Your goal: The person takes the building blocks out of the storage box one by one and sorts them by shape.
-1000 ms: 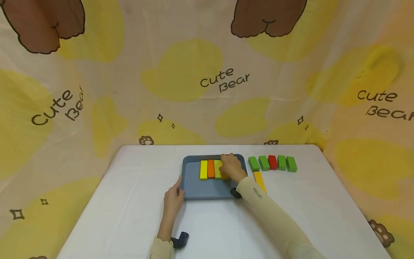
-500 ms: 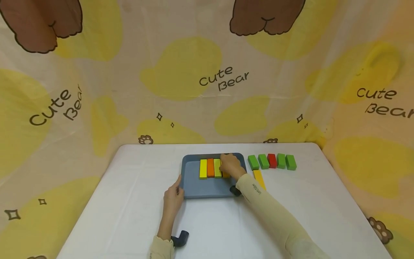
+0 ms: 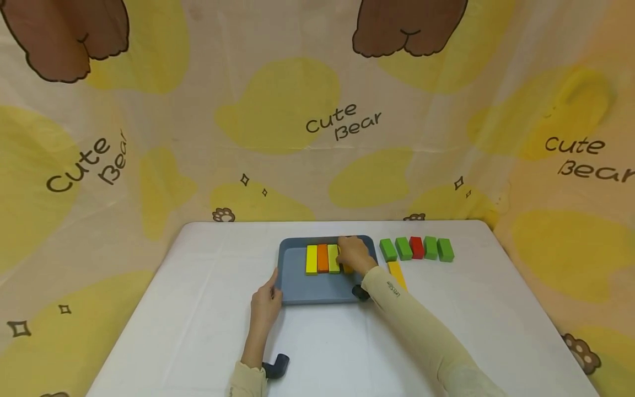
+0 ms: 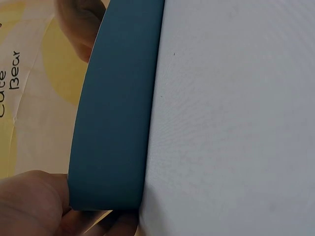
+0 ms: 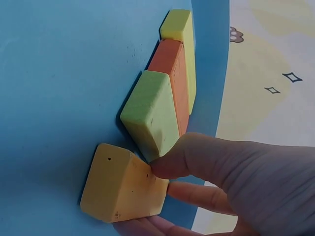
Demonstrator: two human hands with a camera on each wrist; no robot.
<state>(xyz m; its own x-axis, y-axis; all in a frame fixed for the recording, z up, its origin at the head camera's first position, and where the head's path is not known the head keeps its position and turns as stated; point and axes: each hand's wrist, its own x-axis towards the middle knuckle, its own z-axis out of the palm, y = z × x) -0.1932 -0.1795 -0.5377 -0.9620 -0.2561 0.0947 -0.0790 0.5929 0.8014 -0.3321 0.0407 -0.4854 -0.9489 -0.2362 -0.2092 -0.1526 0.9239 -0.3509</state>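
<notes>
My right hand is inside the blue-grey tray, toward its right side. In the right wrist view, its thumb and fingers pinch an orange-yellow wooden block at the tray floor. A narrow gap separates that block from a row of a yellow-green block, an orange block and a yellow block, which lie side by side. My left hand grips the tray's near-left corner. In the left wrist view, its thumb is at the tray wall's upper edge, with fingers curled below the wall.
Right of the tray, several green blocks and one red block stand in a row on the white table. A long yellow-orange block lies in front of them, partly behind the right sleeve. Printed cloth surrounds the table.
The pinched orange-yellow block has shifted slightly right, and a dark gap now shows between it and the yellow-green block. My left hand stays at the tray corner.
</notes>
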